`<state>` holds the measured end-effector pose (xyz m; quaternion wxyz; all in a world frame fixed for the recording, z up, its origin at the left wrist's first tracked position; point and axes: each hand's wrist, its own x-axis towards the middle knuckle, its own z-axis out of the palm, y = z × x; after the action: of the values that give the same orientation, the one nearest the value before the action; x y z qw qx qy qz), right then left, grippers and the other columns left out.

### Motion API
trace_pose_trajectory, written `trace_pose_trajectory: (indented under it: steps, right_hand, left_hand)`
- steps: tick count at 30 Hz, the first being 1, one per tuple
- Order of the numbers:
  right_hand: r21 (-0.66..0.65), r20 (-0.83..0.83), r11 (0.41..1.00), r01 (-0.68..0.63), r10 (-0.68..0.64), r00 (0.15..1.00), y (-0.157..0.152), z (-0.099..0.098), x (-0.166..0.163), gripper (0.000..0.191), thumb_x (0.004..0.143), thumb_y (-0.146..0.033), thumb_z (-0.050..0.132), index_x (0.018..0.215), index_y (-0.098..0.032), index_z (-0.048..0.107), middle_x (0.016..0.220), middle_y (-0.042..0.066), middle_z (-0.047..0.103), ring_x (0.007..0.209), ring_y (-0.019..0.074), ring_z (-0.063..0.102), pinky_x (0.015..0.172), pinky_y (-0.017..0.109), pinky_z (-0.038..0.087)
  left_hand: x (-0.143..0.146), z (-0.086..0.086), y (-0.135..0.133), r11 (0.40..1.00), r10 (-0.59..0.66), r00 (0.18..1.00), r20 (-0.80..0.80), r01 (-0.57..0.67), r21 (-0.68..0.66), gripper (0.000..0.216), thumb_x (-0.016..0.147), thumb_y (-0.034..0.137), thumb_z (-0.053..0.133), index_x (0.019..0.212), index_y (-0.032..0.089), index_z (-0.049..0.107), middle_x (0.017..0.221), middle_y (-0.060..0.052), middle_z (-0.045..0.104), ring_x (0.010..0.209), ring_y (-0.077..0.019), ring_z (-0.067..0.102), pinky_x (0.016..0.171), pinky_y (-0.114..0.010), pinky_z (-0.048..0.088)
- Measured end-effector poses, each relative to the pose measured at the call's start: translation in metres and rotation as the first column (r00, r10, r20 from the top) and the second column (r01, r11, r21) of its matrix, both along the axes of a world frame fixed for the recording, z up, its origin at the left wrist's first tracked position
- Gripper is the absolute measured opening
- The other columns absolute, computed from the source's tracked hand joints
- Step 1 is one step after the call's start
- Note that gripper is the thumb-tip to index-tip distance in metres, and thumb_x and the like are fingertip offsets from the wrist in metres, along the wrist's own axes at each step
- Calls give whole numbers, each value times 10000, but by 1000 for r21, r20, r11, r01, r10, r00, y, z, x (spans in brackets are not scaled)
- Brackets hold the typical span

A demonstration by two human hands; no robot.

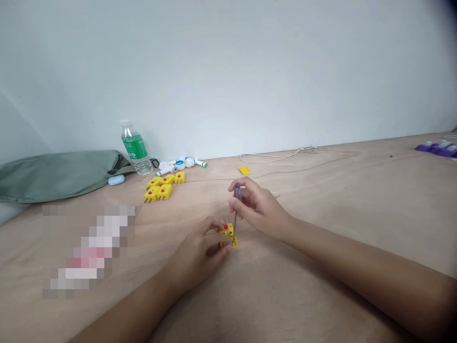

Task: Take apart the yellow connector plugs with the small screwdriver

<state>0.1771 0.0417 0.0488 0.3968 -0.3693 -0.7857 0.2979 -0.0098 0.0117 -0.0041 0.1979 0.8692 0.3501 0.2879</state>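
My right hand [255, 207] grips a screwdriver [237, 191] by its purplish clear handle, the shaft pointing down. Its tip meets a small yellow plug [226, 230] with a red button and metal pins, lying on the wooden table. My left hand [205, 240] is closed around the plug from the left, fingertips pressed on it near the screwdriver's tip. Fingers hide part of the plug and the exact contact of the tip. Farther off lies a flat yellow cover piece [244, 170].
Several yellow plugs [164, 191] with red buttons sit at the left back. Behind them are white pipe-like parts [189, 162], a water bottle [134, 148], a grey-green bag [60, 174] and a light blue case [116, 180]. A cord [271, 158] lies by the wall; purple items [437, 148] are far right.
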Motion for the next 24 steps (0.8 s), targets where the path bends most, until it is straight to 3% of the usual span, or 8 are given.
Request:
trace_pose_trajectory:
  steps: [3, 6, 11, 16, 24]
  right_hand:
    - [31, 22, 999, 21, -22, 1000, 0, -1, 0, 211, 870, -255, 473, 1063, -209, 400, 674, -24, 568, 583, 104, 541, 549, 227, 414]
    - [116, 61, 992, -43, 36, 997, -1, -3, 1, 312, 836, -246, 538, 1104, -210, 383, 667, -32, 548, 589, 106, 539, 542, 223, 409]
    - [229, 22, 971, -67, 64, 998, -6, -5, 1, 232, 831, -264, 556, 1007, -206, 417, 690, -16, 550, 584, 103, 544, 512, 214, 402]
    - [130, -142, 991, -14, 32, 989, -7, 1, 0, 238, 860, -285, 509, 1035, -210, 367, 626, -36, 525, 534, 98, 531, 474, 205, 401]
    - [106, -85, 994, -17, 26, 996, -6, -5, -1, 234, 852, -288, 516, 1027, -213, 381, 663, -28, 530, 549, 104, 559, 447, 201, 387]
  left_hand:
    - [0, 0, 0, 1000, 7, 1000, 6, -7, 11, 177, 831, 135, 524, 906, 219, 661, 1041, -57, 514, 906, -149, 581, 784, -268, 488]
    - [2, 0, 1, 999, 12, 1000, 7, -13, 33, 186, 816, 122, 539, 900, 223, 671, 1020, -59, 533, 946, -171, 560, 808, -294, 485]
    - [2, 1, 2, 999, 15, 1000, 15, -16, 30, 171, 816, 130, 548, 890, 217, 675, 999, -57, 544, 933, -173, 557, 792, -294, 485]
    - [1, -1, 1, 1000, 13, 999, 37, -13, 6, 167, 821, 121, 546, 888, 221, 662, 986, -37, 526, 892, -140, 561, 796, -271, 475]
    - [2, 1, 1, 1000, 11, 999, 39, -11, -11, 165, 822, 120, 544, 869, 207, 677, 983, -46, 533, 892, -146, 563, 780, -274, 479]
